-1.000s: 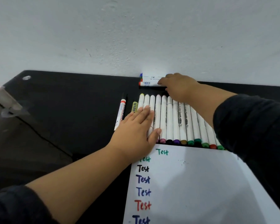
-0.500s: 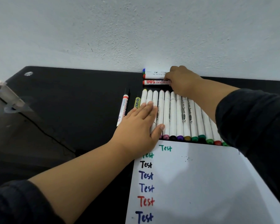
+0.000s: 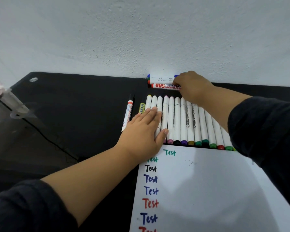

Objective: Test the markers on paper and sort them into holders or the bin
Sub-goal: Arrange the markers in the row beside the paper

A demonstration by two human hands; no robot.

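A row of several white markers (image 3: pixel 182 121) with coloured caps lies on the black table, just beyond a sheet of paper (image 3: pixel 208 190) with "Test" written down it in several colours. My left hand (image 3: pixel 144 131) rests flat, fingers straight, on the left end of that row. By the wall lies a small stack of whiteboard markers (image 3: pixel 161 78). A red whiteboard marker (image 3: pixel 164 85) sits slightly in front of the stack. My right hand (image 3: pixel 192 87) has its fingers curled round the right end of the red one.
A red-banded marker (image 3: pixel 128 113) and a yellow-labelled marker (image 3: pixel 141 108) lie left of the row. A clear plastic stand (image 3: pixel 10 104) sits at the table's left edge, with a thin cable (image 3: pixel 49 141) near it. The white wall closes off the back of the table (image 3: pixel 74 106).
My right hand has drawn the red whiteboard marker a little out from the stack by the wall, toward me. My left hand has stayed flat on the white markers.
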